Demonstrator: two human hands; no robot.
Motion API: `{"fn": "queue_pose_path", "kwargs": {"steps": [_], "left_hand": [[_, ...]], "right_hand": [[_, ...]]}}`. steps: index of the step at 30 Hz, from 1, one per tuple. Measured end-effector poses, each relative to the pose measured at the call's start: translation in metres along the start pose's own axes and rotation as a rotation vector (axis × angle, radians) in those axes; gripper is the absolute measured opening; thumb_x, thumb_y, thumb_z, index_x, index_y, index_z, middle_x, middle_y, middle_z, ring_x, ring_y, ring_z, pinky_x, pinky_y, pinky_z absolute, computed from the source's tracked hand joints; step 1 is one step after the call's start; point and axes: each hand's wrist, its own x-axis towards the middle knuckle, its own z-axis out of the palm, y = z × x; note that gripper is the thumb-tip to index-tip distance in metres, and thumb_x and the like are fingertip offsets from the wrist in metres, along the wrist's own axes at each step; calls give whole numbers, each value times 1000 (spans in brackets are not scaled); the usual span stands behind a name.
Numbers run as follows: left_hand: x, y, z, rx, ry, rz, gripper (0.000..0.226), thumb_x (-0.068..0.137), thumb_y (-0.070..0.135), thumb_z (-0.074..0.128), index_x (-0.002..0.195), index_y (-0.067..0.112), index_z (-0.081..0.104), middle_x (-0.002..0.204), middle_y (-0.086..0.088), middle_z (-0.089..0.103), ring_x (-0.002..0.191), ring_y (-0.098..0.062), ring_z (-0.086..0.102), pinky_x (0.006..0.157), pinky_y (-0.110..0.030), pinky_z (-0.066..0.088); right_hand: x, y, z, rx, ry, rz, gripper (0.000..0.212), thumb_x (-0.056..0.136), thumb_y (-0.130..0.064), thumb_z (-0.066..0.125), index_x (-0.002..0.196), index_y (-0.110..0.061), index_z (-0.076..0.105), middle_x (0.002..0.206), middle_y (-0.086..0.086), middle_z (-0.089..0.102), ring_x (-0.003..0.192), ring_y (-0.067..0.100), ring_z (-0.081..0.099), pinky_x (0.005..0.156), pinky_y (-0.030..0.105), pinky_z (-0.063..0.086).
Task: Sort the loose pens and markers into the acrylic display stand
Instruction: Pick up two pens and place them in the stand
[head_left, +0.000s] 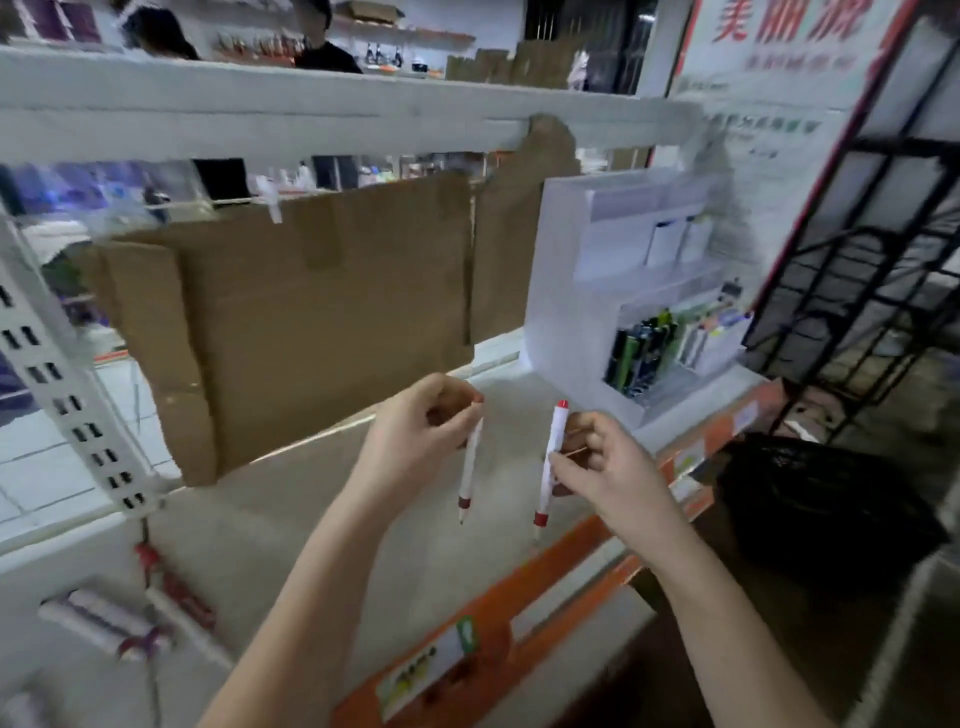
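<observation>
My left hand (415, 431) grips a white pen with a dark red tip (470, 467), held upright with its point down. My right hand (597, 467) pinches a second white pen with red ends (550, 457), also upright, a hand's width to the right of the first. Both pens hang above the pale shelf (291, 519). The acrylic display stand (561, 291) sits on the shelf at the right, behind my right hand. Its lower front tier holds several green and black markers (639, 353) and some lighter pens (711, 332). White boxes fill its upper tier.
Loose white and purple markers (104, 618) and a red one (182, 587) lie at the shelf's left front. A brown cardboard sheet (311, 312) stands behind my hands. An orange price rail (519, 587) edges the shelf. A black bag (810, 509) and a black wire rack (883, 260) stand at the right.
</observation>
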Motion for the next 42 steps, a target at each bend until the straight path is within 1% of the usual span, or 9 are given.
{"fn": "queue_pose_path", "kwargs": {"steps": [4,8,12,16,18,23,27,34,42], "left_hand": [[24,26,80,-26,-40,75,12,86,10,63,82,21,66,80,1,69,75,-11,65,81,-44,56],[53,52,141,-25,-78,143,7,87,14,63,86,20,65,80,1,69,74,-11,65,79,-44,56],[88,78,180,17,-98,204,4,87,17,63,88,20,66,77,5,68,72,-12,63,80,-44,55],[127,106,207,3,-97,263,4,88,15,62,88,18,65,81,-1,68,70,-7,61,77,-33,57],[149,115,219,-8,-92,285,4,88,14,62,91,15,64,86,-5,68,72,-8,62,75,-26,56],[213,127,243,-28,-68,347,7,88,12,61,89,19,63,87,-4,68,80,-13,63,74,-22,57],[260,129,261,-20,16,378,16,87,10,62,86,25,61,87,-1,69,83,-15,66,72,-24,57],[312,122,283,141,122,395,24,87,11,63,84,35,58,86,5,68,81,-16,65,79,-44,56],[337,112,297,250,290,341,23,87,13,62,84,36,58,81,15,65,77,-5,63,78,-32,56]], "right_hand": [[8,17,-74,-110,-12,-56,26,87,-18,63,98,-37,47,92,-12,63,82,6,64,76,27,54],[27,22,-138,-197,22,-89,36,88,-21,62,118,-28,43,97,-8,61,82,8,63,78,35,53],[55,21,-188,-208,45,-137,39,90,-23,60,121,-34,38,94,-12,58,84,6,62,76,30,52],[97,29,-228,-220,99,-182,43,89,-22,62,122,-36,39,92,-4,62,81,13,64,80,43,53],[118,31,-246,-214,126,-216,45,89,-19,63,123,-35,38,89,-3,63,77,11,64,77,37,54],[172,36,-289,-226,184,-286,51,89,-14,61,125,-41,36,87,1,63,77,12,65,72,23,53],[226,38,-311,-219,181,-328,50,87,-13,64,122,-39,40,86,1,62,80,14,64,67,20,51],[301,49,-324,-139,232,-458,47,82,-6,68,117,-30,46,83,-11,61,74,-4,60,66,9,45],[373,67,-323,-195,149,-611,41,82,-10,69,117,-18,49,92,-3,64,85,7,63,77,17,51]]}}
